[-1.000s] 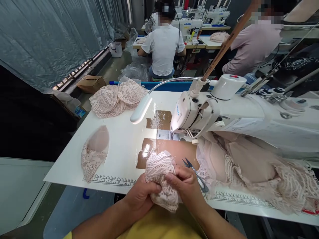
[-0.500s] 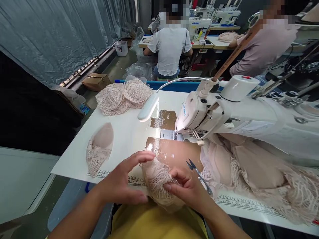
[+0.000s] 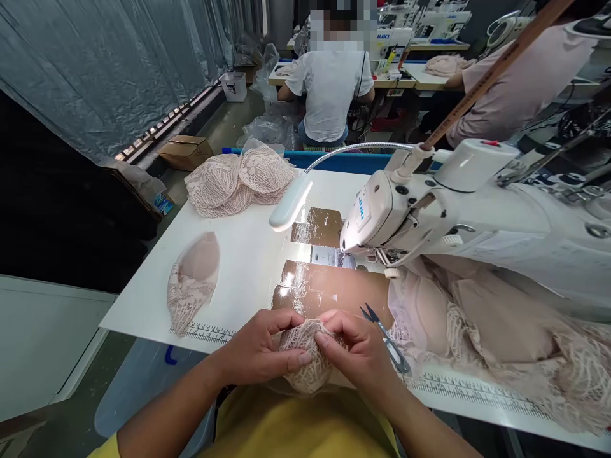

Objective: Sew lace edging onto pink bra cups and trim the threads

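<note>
A beige lace bra cup (image 3: 308, 372) is held at the table's front edge, close to my body. My left hand (image 3: 267, 348) grips its left side, thumb in front and fingers behind. With thumb and fingers pinched, my right hand (image 3: 360, 350) holds its upper right edge. Thread snips (image 3: 389, 343) lie just beyond my right hand. Another lace cup (image 3: 193, 280) rests on the left of the table, and a pile of lace cups (image 3: 238, 178) sits at the back. Beige lace fabric (image 3: 510, 324) is heaped on the right.
A white sewing machine (image 3: 429, 210) stands on the right of the white table (image 3: 248, 254), its lamp (image 3: 291, 200) reaching left. A printed ruler (image 3: 205, 332) runs along the front edge. Two people (image 3: 329, 95) sit at machines beyond.
My left hand has come in from the left and closed on the lace cup. The right hand has shifted its pinch to the cup's upper edge. The view has moved slightly.
</note>
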{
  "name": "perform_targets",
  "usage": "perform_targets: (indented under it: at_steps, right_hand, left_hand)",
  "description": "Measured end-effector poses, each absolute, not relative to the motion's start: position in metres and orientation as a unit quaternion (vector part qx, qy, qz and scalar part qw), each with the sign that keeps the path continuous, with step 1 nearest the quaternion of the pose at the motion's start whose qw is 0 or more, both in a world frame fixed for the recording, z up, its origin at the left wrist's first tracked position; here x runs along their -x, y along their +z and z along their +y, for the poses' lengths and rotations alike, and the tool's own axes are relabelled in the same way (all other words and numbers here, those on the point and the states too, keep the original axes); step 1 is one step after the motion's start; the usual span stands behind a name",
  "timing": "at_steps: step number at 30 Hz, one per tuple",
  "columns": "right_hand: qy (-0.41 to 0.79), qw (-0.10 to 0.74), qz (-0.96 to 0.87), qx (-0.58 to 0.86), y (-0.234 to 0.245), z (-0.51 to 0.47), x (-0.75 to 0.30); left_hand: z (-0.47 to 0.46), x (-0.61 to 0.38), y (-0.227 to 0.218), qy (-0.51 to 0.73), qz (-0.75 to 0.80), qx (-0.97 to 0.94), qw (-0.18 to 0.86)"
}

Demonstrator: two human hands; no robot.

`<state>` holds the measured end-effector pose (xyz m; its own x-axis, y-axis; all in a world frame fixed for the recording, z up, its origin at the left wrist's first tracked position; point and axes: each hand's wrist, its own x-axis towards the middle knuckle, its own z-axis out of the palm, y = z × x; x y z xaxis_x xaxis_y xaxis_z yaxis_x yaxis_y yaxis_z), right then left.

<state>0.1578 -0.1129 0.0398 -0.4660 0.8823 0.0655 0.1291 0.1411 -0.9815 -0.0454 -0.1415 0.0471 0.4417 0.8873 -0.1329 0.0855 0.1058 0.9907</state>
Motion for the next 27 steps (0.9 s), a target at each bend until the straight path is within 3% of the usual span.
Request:
perform_targets:
  at_steps: [10, 15, 18, 27]
  right_hand:
    - [0.547, 0.322, -0.666, 0.392, 0.040, -0.109, -0.157]
    - [0.619, 0.315, -0.613, 0.376, 0.039, -0.102, -0.166]
    - [0.587, 0.279, -0.662, 0.373, 0.046, -0.100, -0.168]
    - [0.553, 0.242, -0.693, 0.393, 0.066, -0.100, -0.178]
  left_hand:
    - [-0.132, 0.041, 0.047, 0.298, 0.452, -0.566, 0.621]
    - [-0.130, 0.035, 0.045, 0.301, 0.451, -0.566, 0.621]
    - [-0.130, 0.030, 0.047, 0.298, 0.449, -0.576, 0.614]
    - [-0.123, 0.024, 0.048, 0.337, 0.354, -0.505, 0.712]
